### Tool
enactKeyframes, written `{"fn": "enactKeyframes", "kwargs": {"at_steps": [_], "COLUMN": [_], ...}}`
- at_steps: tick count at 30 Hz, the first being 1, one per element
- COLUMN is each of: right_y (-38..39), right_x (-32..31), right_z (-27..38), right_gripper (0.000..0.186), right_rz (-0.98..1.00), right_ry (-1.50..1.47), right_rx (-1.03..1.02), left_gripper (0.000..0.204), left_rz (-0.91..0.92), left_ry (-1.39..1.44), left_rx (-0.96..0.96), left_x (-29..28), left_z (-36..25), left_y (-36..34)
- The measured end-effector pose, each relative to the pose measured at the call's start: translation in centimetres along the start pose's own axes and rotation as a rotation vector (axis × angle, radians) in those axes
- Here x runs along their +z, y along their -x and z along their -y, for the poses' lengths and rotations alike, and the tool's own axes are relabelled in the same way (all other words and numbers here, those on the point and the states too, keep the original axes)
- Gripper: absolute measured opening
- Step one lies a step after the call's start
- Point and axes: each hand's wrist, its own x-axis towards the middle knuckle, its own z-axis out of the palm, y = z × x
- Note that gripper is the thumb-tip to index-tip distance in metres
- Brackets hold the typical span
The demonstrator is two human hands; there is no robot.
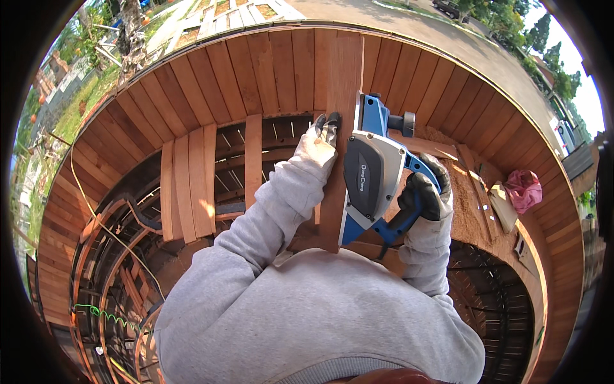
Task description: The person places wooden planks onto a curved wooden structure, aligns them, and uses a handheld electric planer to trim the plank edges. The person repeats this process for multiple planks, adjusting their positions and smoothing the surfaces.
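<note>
A blue, grey and black electric hand planer (369, 168) rests on a long reddish wooden plank (343, 70) that runs away from me. My right hand (427, 192), in a grey and black work glove, grips the planer's blue rear handle. My left hand (322, 139), gloved the same way, presses flat on the plank just left of the planer's front. Grey sweatshirt sleeves cover both arms.
Curved reddish wall boards (211, 89) ring the space. Loose planks (188, 182) lie over a dark metal frame (128, 256) at left. Sawdust (464, 205) and a pink cloth (523, 189) sit at right. A cable (96, 211) trails left.
</note>
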Motion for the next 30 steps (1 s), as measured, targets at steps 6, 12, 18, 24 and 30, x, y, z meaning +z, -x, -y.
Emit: {"fn": "enactKeyframes", "kwargs": {"at_steps": [6, 12, 18, 24, 30], "right_y": [-2.2, -5.9, -10.1, -17.6, -14.0], "right_x": [0.9, 1.2, 2.4, 0.3, -0.6], "right_z": [0.7, 2.1, 3.9, 7.3, 10.1], "right_gripper": [0.042, 0.037, 0.036, 0.037, 0.037], "right_rz": [-0.023, -0.007, 0.021, 0.112, -0.002], "right_ry": [-0.025, 0.014, 0.011, -0.001, 0.245], "right_rx": [-0.046, -0.146, -0.225, -0.295, -0.363], "left_gripper": [0.041, 0.033, 0.022, 0.020, 0.027], "left_rz": [0.363, 0.311, 0.053, 0.112, -0.030], "left_ry": [-1.171, -0.826, -0.202, -0.402, 0.216], "left_rx": [0.338, 0.172, -0.092, -0.021, -0.134], "left_x": [-5.6, -3.7, -4.5, -2.0, -2.5], "left_z": [0.5, 1.1, 2.7, 3.1, -1.8], "left_y": [-1.8, 1.1, 0.4, 3.5, 0.8]}}
